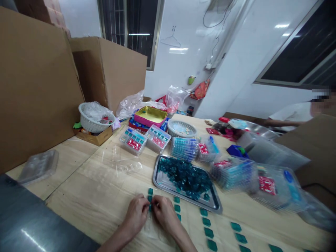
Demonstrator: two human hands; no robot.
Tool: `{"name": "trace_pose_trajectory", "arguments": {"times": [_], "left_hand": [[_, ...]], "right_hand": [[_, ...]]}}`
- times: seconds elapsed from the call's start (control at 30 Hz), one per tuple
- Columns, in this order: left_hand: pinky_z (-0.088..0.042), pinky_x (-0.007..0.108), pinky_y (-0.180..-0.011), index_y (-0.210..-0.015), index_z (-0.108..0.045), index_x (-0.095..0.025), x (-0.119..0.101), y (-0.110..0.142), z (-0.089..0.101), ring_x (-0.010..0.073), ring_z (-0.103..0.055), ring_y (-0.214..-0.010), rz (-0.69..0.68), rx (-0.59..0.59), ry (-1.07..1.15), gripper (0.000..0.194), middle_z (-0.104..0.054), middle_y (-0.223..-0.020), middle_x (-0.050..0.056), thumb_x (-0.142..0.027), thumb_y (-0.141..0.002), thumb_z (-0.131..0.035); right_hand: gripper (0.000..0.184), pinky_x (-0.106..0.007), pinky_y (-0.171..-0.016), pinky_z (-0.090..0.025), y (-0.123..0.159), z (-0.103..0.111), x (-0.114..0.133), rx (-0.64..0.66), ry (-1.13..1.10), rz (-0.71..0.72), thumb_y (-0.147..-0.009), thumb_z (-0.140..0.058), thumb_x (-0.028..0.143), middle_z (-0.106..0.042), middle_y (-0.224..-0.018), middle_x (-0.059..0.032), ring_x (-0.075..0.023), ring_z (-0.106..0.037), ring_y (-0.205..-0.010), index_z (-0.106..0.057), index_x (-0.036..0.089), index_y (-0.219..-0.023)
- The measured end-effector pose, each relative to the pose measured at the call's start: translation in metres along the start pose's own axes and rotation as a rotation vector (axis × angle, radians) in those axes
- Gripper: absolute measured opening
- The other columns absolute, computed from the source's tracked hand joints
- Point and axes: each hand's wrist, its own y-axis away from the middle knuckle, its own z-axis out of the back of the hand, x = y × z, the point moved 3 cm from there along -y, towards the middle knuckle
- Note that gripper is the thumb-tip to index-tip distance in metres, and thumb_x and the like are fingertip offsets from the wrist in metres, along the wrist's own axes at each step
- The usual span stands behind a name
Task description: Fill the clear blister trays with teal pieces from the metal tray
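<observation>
My left hand (137,212) and my right hand (165,212) meet low in the middle of the view, fingertips pinched around a small teal square (150,208). It is the nearest of a short column; another teal square (150,191) lies just beyond the fingers. More columns of flat teal squares (206,222) run along the table to the right of my right hand. Beyond my hands stands a metal tray (217,206) heaped with glossy teal pieces (186,176). The fingers partly cover the square between them.
Clear plastic cases (133,140) with red and teal contents stand behind the tray, with stacked clear trays (184,148) beside them. A white basket (91,120), a pink-and-gold tin (151,116) and cardboard boxes (123,70) are farther back. Another person (291,113) is at the far right.
</observation>
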Motion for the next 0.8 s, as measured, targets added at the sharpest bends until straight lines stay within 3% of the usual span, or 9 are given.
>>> {"name": "trace_pose_trajectory", "arguments": {"times": [0.13,0.27,0.4,0.5,0.6,0.7,0.8], "left_hand": [[-0.038,0.026,-0.065,-0.074,-0.066,-0.015,0.004,0.000,-0.004,0.0172,-0.056,-0.071,0.037,0.055,-0.019,0.016,-0.058,-0.073,0.005,-0.011,-0.071,-0.050],[-0.038,0.028,-0.070,-0.084,-0.065,-0.015,0.001,0.002,-0.009,0.0191,-0.056,-0.077,0.018,0.083,-0.097,0.020,-0.060,-0.082,0.007,-0.012,-0.070,-0.051],[-0.037,0.028,-0.072,-0.085,-0.064,-0.016,-0.001,0.001,-0.010,0.0193,-0.055,-0.079,0.044,0.076,-0.105,0.021,-0.061,-0.082,0.006,-0.012,-0.069,-0.050],[-0.037,0.026,-0.065,-0.076,-0.063,-0.016,0.001,-0.004,-0.007,0.0164,-0.053,-0.070,0.087,0.059,-0.022,0.018,-0.058,-0.071,0.002,-0.011,-0.061,-0.055],[-0.034,0.023,-0.055,-0.068,-0.059,-0.015,0.006,-0.008,0.002,0.0123,-0.047,-0.056,0.158,-0.016,0.143,0.010,-0.050,-0.057,-0.003,-0.012,-0.059,-0.057],[-0.035,0.022,-0.054,-0.066,-0.056,-0.015,0.005,-0.010,0.016,0.0113,-0.047,-0.055,0.169,-0.150,0.398,0.008,-0.050,-0.057,-0.003,-0.022,-0.068,-0.055],[-0.041,0.023,-0.058,-0.082,-0.060,-0.014,-0.003,-0.010,0.022,0.0143,-0.055,-0.067,0.158,-0.077,0.802,0.021,-0.059,-0.072,0.002,-0.032,-0.072,-0.056]], "right_hand": [[0.019,-0.023,-0.062,-0.039,-0.027,0.022,-0.015,-0.102,-0.025,0.000,-0.071,-0.047,0.010,-0.065,-0.069,-0.0028,-0.0171,-0.059,-0.066,-0.064,0.017,-0.072],[0.021,-0.023,-0.071,-0.041,-0.072,0.046,-0.026,-0.251,0.043,0.001,-0.072,-0.047,0.009,-0.065,-0.083,-0.0054,-0.0171,-0.060,-0.075,-0.064,0.016,-0.083],[0.018,-0.025,-0.072,-0.038,-0.110,0.048,-0.027,-0.273,0.066,-0.047,-0.072,-0.048,0.007,-0.066,-0.082,-0.0077,-0.0200,-0.060,-0.081,-0.063,0.016,-0.078],[0.017,-0.026,-0.072,-0.038,-0.122,0.045,-0.025,-0.271,0.006,-0.077,-0.072,-0.048,0.006,-0.066,-0.076,-0.0079,-0.0206,-0.061,-0.081,-0.062,0.016,-0.073],[0.014,-0.026,-0.070,-0.040,-0.117,0.042,-0.022,-0.249,-0.113,-0.100,-0.072,-0.049,0.010,-0.066,-0.074,-0.0068,-0.0200,-0.061,-0.080,-0.061,0.017,-0.073],[0.008,-0.026,-0.060,-0.045,-0.092,0.035,-0.017,-0.148,-0.269,-0.108,-0.070,-0.055,0.021,-0.066,-0.065,-0.0041,-0.0183,-0.062,-0.065,-0.060,0.016,-0.074],[0.020,-0.025,-0.053,-0.047,-0.052,0.021,-0.007,0.047,-0.647,-0.174,-0.064,-0.065,0.030,-0.064,-0.058,-0.0014,-0.0164,-0.062,-0.054,-0.058,0.016,-0.075]]}}
